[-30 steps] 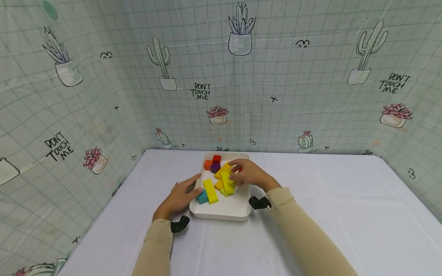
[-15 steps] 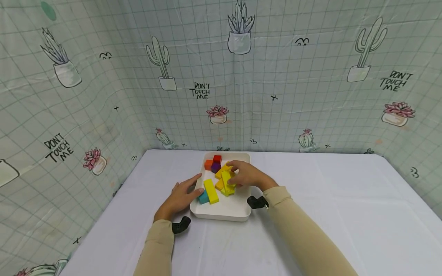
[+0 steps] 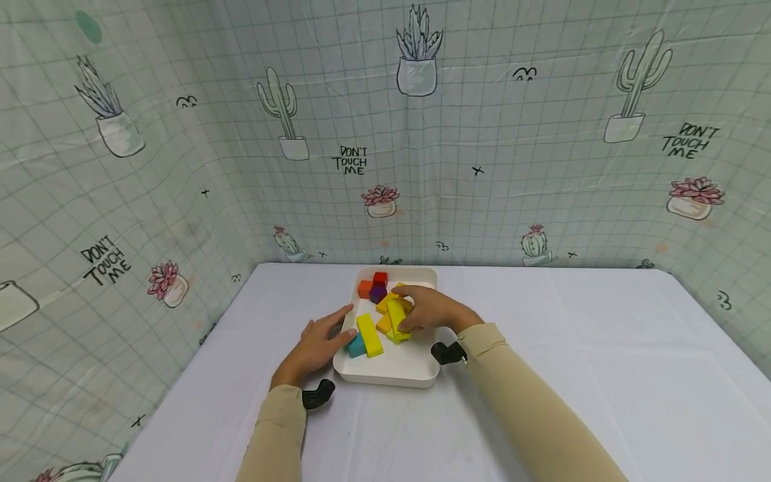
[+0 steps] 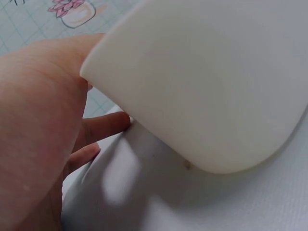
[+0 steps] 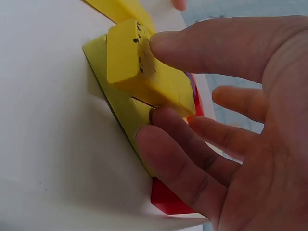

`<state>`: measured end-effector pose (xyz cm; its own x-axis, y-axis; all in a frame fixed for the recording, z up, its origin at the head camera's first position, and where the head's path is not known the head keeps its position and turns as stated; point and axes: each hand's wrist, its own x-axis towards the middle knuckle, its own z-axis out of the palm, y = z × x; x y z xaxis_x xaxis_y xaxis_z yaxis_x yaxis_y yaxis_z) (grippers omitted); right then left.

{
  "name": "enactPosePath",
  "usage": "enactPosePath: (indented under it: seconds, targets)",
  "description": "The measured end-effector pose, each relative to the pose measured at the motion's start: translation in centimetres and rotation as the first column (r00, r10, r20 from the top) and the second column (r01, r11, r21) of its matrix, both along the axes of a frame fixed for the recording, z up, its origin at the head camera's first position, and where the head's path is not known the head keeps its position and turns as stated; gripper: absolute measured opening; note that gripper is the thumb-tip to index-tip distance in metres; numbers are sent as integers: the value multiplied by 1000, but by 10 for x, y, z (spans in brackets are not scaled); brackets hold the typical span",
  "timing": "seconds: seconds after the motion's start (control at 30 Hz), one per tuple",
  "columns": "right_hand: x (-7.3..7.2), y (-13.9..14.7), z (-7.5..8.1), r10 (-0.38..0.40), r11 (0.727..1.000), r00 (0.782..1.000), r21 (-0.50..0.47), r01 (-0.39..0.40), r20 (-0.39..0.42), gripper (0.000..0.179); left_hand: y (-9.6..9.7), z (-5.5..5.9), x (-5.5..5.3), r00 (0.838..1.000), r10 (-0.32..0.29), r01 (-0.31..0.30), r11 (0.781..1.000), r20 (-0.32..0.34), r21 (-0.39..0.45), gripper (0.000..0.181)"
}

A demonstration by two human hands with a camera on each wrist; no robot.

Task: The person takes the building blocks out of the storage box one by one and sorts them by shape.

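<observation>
A white tray (image 3: 391,373) holds several coloured blocks. My left hand (image 3: 316,345) grips its left side, thumb over the rim and fingertips against the outer wall (image 4: 173,96). Inside the tray, my right hand (image 3: 438,310) pinches a long yellow block (image 5: 122,55), thumb on one side and fingers on the other. That block lies tilted over a yellow-green block (image 5: 103,72) and orange-yellow blocks (image 3: 383,324). Near my left thumb, another yellow block (image 3: 370,336) leans over a teal block (image 3: 357,346).
At the tray's far left corner sit red (image 3: 380,278), orange (image 3: 365,289) and purple (image 3: 378,294) blocks. A red block (image 5: 171,198) shows below my right fingers. The tray stands on a white-covered table (image 3: 578,361), with a patterned cloth (image 3: 470,134) behind it.
My right hand has moved slightly lower and left, its thumb and fingers closing around the long yellow block. My left hand stays at the tray's rim.
</observation>
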<state>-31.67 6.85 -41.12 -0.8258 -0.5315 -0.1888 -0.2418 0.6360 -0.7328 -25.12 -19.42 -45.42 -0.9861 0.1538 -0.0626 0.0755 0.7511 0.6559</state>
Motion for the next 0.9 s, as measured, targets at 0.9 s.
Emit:
enactPosePath:
  seconds: [0.9]
  targets:
    - [1,-5,0,7,995,996,97,1,-84,76,-2,-2,0,1000,0,0,1000,-15,12,64]
